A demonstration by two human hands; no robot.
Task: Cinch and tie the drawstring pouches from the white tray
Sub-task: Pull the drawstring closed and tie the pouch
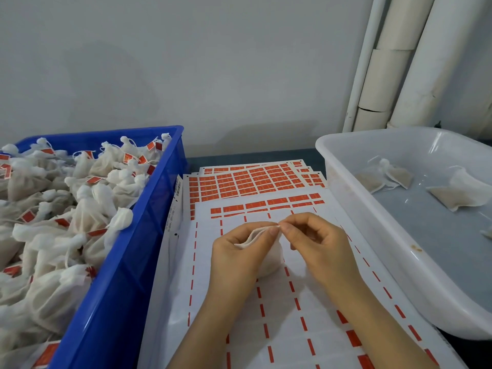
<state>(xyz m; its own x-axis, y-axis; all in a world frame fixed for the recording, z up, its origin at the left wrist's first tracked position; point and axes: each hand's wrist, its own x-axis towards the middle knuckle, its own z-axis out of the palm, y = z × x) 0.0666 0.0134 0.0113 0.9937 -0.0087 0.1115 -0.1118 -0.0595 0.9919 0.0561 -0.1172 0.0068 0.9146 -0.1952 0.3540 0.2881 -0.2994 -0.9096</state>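
Left hand [239, 253]: curled round the drawstring pouch from its left side. The thumb and forefinger pinch the top edge of the fabric.
Right hand [320, 243]: thumb and forefinger are pressed together on the right end of the pouch's mouth, tip to tip with the left thumb. The other fingers are curled loosely under. Whether it pinches string or cloth is too small to tell.
Drawstring pouch [270, 259]: white gauze, filled and rounded, held between both hands just above the label sheets. Its mouth is slack, not gathered.
Label sheets [292, 315]: a fanned stack lying on the table between the two bins. The top sheet is mostly peeled, with red dashes left along its columns and a few red labels in its top rows. The sheets behind it carry fuller grids of red labels.
White tray [372, 225]: a translucent plastic tub to the right, touching the stack's edge. A few loose pouches [458, 194] lie flat on its floor, well apart from each other.
Blue crate [125, 262]: to the left, beside the sheets, heaped with tied pouches [82, 211]. Many of these carry small red labels on their strings.
Table [253, 155]: a dark strip shows behind the sheets.
Background: a pale wall, with white pipes [394, 62] standing in the right corner.
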